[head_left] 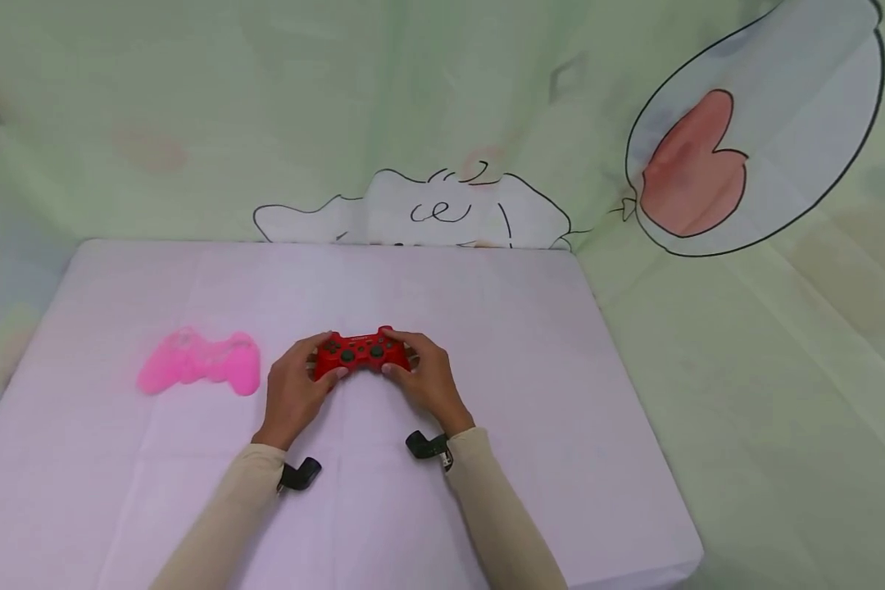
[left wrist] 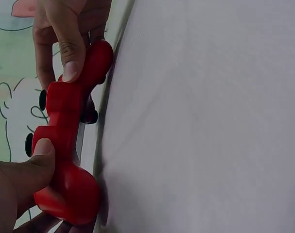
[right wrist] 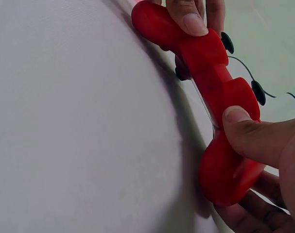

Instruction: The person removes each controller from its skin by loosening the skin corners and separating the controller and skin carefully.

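Observation:
Both hands hold a red game controller (head_left: 361,351) with black thumbsticks, low over the white-covered table. My left hand (head_left: 292,392) grips its left side, thumb at the near edge and fingers round the far side. On the opposite side my right hand (head_left: 429,378) grips it the same way. In the left wrist view the controller (left wrist: 64,131) shows its near edge, with the left thumb (left wrist: 43,150) pressed beside a thumbstick. The right wrist view shows the right thumb (right wrist: 239,119) on the controller (right wrist: 213,102), fingers curled beneath the grip.
A pink controller-shaped piece (head_left: 202,360) lies flat on the table (head_left: 546,410), left of the hands. Behind the table hangs a pale green cloth (head_left: 265,98) with drawn figures, among them a balloon shape with a red heart (head_left: 696,172). Each wrist wears a black camera (head_left: 300,474).

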The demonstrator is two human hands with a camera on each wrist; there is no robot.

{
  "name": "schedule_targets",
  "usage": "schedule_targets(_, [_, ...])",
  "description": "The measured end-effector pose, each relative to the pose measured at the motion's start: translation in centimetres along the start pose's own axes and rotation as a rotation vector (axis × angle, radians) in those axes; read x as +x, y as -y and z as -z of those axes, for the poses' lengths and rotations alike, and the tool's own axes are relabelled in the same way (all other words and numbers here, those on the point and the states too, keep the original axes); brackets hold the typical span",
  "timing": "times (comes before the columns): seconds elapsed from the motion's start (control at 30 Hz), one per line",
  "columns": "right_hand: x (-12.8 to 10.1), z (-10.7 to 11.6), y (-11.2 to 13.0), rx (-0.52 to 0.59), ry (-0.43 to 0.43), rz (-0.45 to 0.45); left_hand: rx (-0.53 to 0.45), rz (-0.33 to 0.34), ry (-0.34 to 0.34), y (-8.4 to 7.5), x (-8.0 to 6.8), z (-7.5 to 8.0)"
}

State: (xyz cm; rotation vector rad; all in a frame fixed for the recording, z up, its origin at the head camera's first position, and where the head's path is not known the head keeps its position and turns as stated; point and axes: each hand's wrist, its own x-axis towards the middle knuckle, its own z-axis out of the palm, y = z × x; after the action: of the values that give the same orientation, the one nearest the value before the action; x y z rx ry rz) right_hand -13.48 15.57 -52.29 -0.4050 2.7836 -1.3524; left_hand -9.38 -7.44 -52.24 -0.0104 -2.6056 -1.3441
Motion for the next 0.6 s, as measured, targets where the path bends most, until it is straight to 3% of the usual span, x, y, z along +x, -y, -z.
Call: schedule_targets(0.6, [-1.8, 4.3, -1.3, -0.047, -0.167, -0.072, -0.072, -0.079, 0.104, -3.5, 2.4, -3.5])
